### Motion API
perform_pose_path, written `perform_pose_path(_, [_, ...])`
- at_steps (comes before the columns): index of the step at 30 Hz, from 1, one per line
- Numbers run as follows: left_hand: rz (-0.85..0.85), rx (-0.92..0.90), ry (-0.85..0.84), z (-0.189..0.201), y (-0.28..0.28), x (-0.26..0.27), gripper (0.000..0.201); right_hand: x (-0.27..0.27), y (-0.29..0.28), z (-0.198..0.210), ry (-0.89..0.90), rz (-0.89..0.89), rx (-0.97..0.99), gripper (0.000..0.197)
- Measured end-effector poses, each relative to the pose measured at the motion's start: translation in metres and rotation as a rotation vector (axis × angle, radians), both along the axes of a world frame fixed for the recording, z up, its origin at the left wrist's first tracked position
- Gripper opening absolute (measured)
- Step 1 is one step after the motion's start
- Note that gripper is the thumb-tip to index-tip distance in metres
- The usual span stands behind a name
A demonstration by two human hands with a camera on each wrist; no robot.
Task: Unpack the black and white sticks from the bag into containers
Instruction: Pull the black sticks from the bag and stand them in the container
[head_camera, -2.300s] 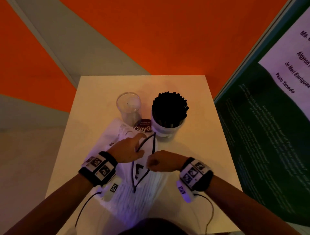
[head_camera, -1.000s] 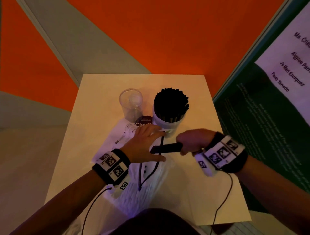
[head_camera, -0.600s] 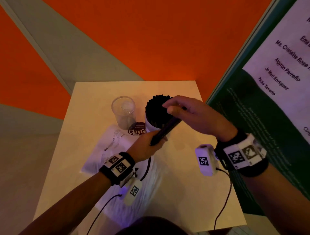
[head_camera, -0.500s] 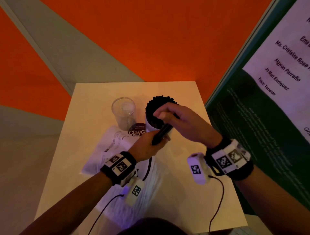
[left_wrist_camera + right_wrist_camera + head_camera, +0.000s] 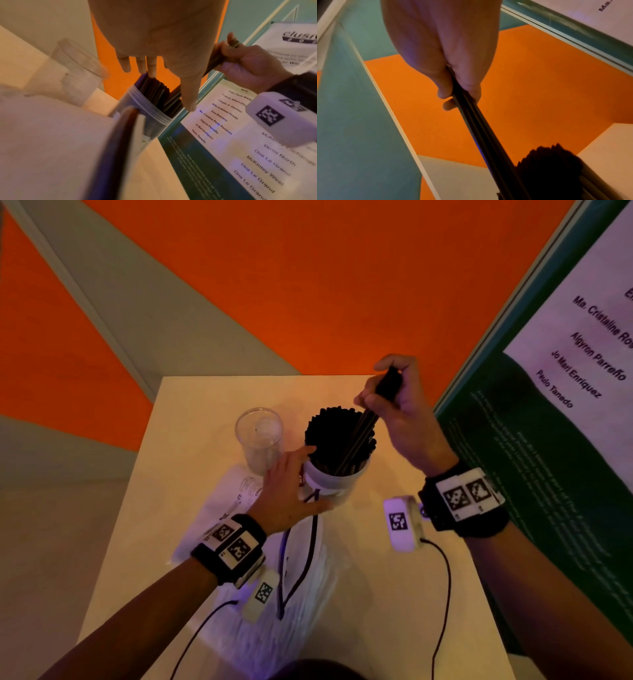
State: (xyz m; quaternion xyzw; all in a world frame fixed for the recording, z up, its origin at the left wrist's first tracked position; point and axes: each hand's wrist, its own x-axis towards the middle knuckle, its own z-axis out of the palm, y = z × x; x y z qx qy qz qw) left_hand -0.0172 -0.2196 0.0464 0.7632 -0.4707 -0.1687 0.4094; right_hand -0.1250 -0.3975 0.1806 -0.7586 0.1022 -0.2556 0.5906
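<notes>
Near the far edge of the tabletop (image 5: 212, 392), a bundle of black sticks (image 5: 368, 422) goes into the full container (image 5: 337, 481).

The right hand (image 5: 397, 409) is curled round the upper end of the bundle. The long axis of the bundle slants from the hand, which is up and toward the right edge, down and inward to the mouth of the container, and the lower ends are already among the sticks that stand there. To seat it, I think the hand must bring the bundle more upright and push along this axis. The left hand (image 5: 291, 491) is the nearer one to the container: its fingers are spread and straight, touching the left side of the rim. The empty clear cup (image 5: 259, 440) stands just beside on the left, and the white bag (image 5: 301, 577) lies flat near the front edge.
</notes>
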Motion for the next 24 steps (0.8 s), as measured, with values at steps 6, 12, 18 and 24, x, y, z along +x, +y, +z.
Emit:
perform_pose_path(6, [-0.185,0.263,0.143,-0.016,0.020,0.012,0.080,0.015,-0.011,-0.027,0.048,-0.036,-0.178,0.037])
perform_pose_path(12, [-0.240,0.362,0.172,-0.025,0.029,0.016,0.051,0.007,-0.003,-0.111,0.450,-0.147,-0.757,0.041])
perform_pose_path(18, [-0.219,0.289,0.137,-0.022,0.035,0.023,0.036,-0.012,0.013,-0.118,0.441,-0.100,-0.702,0.055])
perform_pose_path(24, [-0.214,0.213,0.138,-0.007,0.043,0.023,0.034,-0.012,0.077,-0.100,0.435,0.412,-0.595,0.025])
